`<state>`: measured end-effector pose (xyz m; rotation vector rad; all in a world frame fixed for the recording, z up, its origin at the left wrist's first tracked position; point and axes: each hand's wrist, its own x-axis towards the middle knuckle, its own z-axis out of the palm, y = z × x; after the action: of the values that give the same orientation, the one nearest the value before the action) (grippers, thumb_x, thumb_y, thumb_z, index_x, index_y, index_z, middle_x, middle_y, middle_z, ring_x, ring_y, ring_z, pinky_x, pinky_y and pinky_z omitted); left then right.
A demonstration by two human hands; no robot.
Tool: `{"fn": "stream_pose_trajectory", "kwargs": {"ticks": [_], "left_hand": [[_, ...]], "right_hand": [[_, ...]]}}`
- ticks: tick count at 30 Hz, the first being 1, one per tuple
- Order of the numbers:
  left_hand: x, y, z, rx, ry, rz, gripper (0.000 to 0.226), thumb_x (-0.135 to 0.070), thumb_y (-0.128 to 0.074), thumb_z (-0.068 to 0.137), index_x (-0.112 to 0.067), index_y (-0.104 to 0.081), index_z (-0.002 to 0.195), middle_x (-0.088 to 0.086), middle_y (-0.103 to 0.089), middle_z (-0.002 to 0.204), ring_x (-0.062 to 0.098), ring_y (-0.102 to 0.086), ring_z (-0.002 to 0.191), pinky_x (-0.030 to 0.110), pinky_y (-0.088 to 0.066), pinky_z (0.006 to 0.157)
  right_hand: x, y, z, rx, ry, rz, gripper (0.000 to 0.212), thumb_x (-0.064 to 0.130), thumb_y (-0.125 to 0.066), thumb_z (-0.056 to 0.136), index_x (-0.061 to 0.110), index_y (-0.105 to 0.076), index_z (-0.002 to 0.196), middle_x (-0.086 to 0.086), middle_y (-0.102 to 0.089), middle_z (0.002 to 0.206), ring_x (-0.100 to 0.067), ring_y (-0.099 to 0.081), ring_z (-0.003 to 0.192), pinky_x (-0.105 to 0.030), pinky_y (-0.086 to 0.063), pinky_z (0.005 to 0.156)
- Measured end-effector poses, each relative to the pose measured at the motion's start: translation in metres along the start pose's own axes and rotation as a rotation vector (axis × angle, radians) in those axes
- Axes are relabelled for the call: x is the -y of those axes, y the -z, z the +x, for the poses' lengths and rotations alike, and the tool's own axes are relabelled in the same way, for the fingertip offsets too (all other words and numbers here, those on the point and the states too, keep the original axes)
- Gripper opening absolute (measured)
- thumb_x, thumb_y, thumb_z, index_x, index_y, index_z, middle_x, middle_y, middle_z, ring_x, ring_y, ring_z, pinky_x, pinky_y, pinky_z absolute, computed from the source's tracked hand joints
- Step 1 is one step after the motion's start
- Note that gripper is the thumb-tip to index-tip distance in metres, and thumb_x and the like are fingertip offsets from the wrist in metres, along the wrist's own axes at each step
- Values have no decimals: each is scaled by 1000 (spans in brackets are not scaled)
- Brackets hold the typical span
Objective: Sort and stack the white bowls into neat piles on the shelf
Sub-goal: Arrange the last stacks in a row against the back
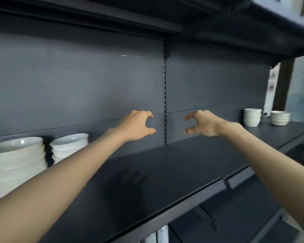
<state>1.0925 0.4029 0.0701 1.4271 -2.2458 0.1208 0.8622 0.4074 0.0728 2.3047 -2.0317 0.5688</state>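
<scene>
On the dark shelf (165, 172) I take the slotted upright post (165, 102) in the back panel as my mark. I count four piles of white bowls. Two stand far left of the post: a wide pile (16, 160), cut off by the frame edge and covered at its foot by my left forearm, and a narrower pile (68, 146) just beside it on the post side, with its lower half hidden behind the same arm. Two short piles, a taller pile (252, 117) and a lower pile (280, 118), stand far right of the post. They are blurred, so I cannot count their bowls. Every pile rises straight up, with the mouths facing upward.

My left hand (137, 126) hovers just left of the post and my right hand (203, 123) just right of it. The hands are apart. Each is bent into a C with a gap between thumb and fingertips, and neither holds anything. Below the post, white pieces (158, 234) on a lower level are cut off and I cannot tell what they are.
</scene>
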Motion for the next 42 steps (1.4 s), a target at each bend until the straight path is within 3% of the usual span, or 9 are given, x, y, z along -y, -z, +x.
{"fn": "stream_pose_trajectory", "kwargs": {"ticks": [9, 15, 21, 25, 28, 35, 42], "left_hand": [[-137, -57, 84, 12, -266, -60, 61, -38, -64, 86, -19, -43, 140, 3, -50, 141, 23, -45, 131, 38, -36, 106], [-233, -113, 148, 40, -324, -6, 59, -41, -58, 89, -23, -38, 142, 1, -50, 136, 24, -42, 127, 36, -35, 99], [-310, -171, 210, 73, -365, 18, 61, -41, -58, 89, -23, -37, 143, 3, -51, 132, 24, -44, 124, 33, -33, 96], [-345, -201, 261, 82, -381, 28, 62, -42, -58, 88, -24, -36, 143, 2, -52, 130, 24, -44, 124, 34, -34, 97], [-366, -224, 304, 67, -394, 25, 62, -42, -58, 88, -25, -36, 142, 2, -53, 127, 23, -45, 123, 34, -35, 96], [-395, -303, 404, 84, -407, 25, 61, -44, -58, 87, -26, -36, 142, 1, -55, 124, 23, -47, 119, 34, -37, 94], [-418, -360, 513, 101, -394, 31, 59, -44, -60, 85, -23, -41, 137, 1, -56, 123, 23, -49, 117, 34, -39, 91]], "right_hand": [[-150, 60, -26, -120, -172, -152, 70, 43, -70, 82, 19, -43, 142, -12, -48, 139, -32, -45, 127, -35, -39, 99], [-261, 92, -36, -127, -233, -194, 63, 39, -69, 84, 17, -46, 139, -11, -50, 131, -30, -46, 122, -38, -41, 99], [-369, 103, -26, -93, -284, -192, 68, 41, -69, 84, 18, -42, 142, -6, -48, 137, -26, -44, 127, -37, -40, 102], [-432, 111, -5, -106, -285, -189, 58, 37, -69, 84, 21, -48, 136, -6, -49, 134, -27, -49, 119, -35, -42, 95], [-477, 114, 24, -114, -296, -203, 65, 42, -69, 83, 19, -45, 138, -8, -50, 133, -28, -52, 113, -39, -45, 95], [-579, 96, 104, -78, -316, -197, 71, 43, -68, 83, 19, -39, 143, -10, -47, 139, -30, -49, 121, -40, -43, 98], [-663, 86, 196, -55, -271, -175, 60, 38, -66, 87, 12, -46, 136, -12, -51, 137, -31, -45, 126, -41, -41, 101]]}}
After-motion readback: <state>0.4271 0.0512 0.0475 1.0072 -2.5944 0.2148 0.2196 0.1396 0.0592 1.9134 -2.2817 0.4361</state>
